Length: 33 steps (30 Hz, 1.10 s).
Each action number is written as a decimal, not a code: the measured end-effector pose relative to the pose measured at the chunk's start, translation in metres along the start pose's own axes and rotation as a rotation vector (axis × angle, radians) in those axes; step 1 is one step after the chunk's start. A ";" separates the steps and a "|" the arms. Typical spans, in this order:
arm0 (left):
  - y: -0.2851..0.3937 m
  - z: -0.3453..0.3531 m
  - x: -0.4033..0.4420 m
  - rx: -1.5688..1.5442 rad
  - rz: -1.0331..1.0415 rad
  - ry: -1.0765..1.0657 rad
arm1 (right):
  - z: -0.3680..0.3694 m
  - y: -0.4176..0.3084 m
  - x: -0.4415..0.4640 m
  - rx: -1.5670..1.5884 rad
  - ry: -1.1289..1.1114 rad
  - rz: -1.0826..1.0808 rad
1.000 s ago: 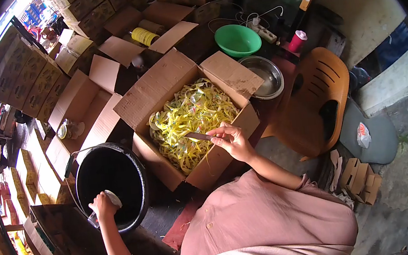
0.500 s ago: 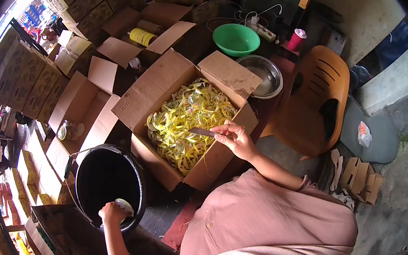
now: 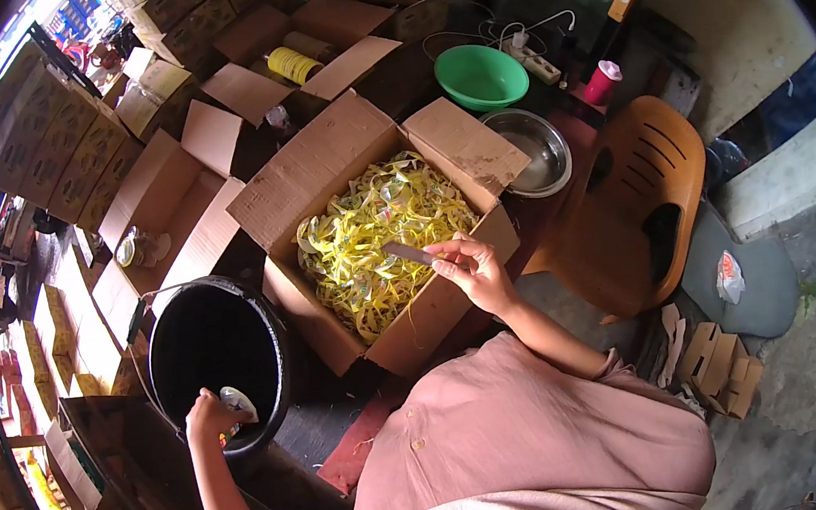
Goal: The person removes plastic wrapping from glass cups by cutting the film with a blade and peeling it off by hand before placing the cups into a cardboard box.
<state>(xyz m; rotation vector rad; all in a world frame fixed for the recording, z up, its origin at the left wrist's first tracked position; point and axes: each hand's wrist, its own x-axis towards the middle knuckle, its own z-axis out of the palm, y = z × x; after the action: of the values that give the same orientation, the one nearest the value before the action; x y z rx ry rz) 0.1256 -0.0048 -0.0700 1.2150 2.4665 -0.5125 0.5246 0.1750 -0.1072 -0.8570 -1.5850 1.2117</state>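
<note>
Over the near rim of the black bucket (image 3: 279,345), my left hand (image 3: 210,417) is closed on a small pale, round-ended item (image 3: 238,403) with some coloured print; its exact kind is hard to make out. My right hand (image 3: 473,270) pinches a thin, flat, dark blade-like strip (image 3: 408,252) between thumb and fingers. That strip points left above the tangled yellow and clear plastic strips (image 3: 374,219), which fill an open cardboard box (image 3: 313,175).
Behind the box are a green bowl (image 3: 481,77), a metal bowl (image 3: 539,151) and a power strip (image 3: 535,64). An orange chair (image 3: 653,156) stands at the right. Another open carton (image 3: 155,198) is at the left, with stacked boxes (image 3: 43,145) beyond.
My left hand has moved slightly about the bucket's near rim, and the pale item in it has turned, showing coloured print. The right hand still holds the strip over the box.
</note>
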 end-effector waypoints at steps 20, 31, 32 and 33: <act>0.008 -0.017 -0.040 -0.063 0.010 0.159 | -0.028 0.012 -0.007 0.612 0.340 0.409; 0.030 -0.019 -0.049 -0.039 -0.075 0.183 | -0.066 0.013 -0.022 1.057 0.203 0.707; 0.035 -0.026 -0.049 -0.033 -0.104 0.185 | -0.069 0.011 -0.021 1.082 0.223 0.757; 0.039 -0.030 -0.050 -0.024 -0.130 0.188 | -0.073 0.014 -0.022 1.077 0.212 0.754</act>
<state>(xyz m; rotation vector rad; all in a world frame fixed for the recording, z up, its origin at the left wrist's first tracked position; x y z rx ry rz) 0.1816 -0.0029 -0.0275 1.1462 2.7153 -0.4184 0.6003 0.1810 -0.1208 -0.7880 -0.2326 2.0932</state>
